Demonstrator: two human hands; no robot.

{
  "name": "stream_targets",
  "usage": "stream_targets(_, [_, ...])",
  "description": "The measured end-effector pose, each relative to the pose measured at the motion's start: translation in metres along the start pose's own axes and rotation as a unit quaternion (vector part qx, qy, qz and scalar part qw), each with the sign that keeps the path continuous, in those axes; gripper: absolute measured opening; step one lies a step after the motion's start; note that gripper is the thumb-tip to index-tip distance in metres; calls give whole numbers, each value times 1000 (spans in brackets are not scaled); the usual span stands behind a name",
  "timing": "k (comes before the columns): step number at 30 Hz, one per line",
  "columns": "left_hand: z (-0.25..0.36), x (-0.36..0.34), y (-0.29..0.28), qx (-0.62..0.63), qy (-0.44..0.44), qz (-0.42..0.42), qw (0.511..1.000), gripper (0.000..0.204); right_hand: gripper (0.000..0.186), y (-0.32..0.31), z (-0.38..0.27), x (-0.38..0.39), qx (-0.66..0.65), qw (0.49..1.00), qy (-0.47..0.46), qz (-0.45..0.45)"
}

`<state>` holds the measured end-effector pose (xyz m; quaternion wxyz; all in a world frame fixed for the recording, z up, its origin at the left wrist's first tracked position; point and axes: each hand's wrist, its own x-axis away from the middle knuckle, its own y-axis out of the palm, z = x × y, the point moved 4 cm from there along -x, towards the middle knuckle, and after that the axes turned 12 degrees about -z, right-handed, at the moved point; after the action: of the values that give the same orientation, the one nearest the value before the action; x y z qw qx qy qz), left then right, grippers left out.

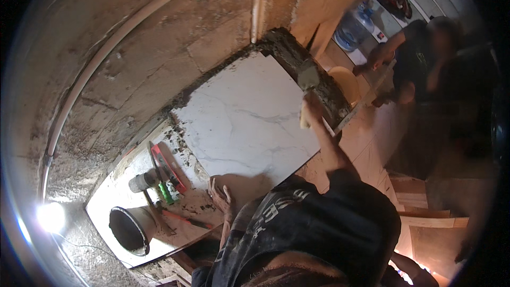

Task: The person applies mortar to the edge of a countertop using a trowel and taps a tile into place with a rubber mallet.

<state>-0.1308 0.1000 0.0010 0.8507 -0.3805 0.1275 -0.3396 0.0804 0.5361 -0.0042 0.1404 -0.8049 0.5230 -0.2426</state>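
Observation:
My right hand (312,109) is closed around the pale handle of a trowel (308,77). The trowel's blade lies over dark wet mortar (329,93) beyond the right edge of a large white marbled tile (239,114). My left hand (221,195) rests with fingers spread at the tile's near left corner, holding nothing. Crumbs of mortar are scattered along the tile's left edge.
Left of my left hand lie a black-headed mallet (141,182), a red level (168,168), a green-handled tool (166,193) and a mortar-stained bucket (127,231). A lamp (50,217) glares at far left. Another person (419,58) at right holds a long strip (369,95).

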Motion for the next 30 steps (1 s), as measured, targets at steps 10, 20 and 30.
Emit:
stream_targets(10, [8,-5,6,28,1,14,1000,51,59,-158,38,35,158,987,10,31])
stream_targets(20, [9,-8,7,31,-31,27,999,53,55,-125,22,-4,244,961,8,-127])
stream_targets(30, [9,-11,12,44,-66,22,997,54,44,-120,-7,-11,288,943,-111,-121])
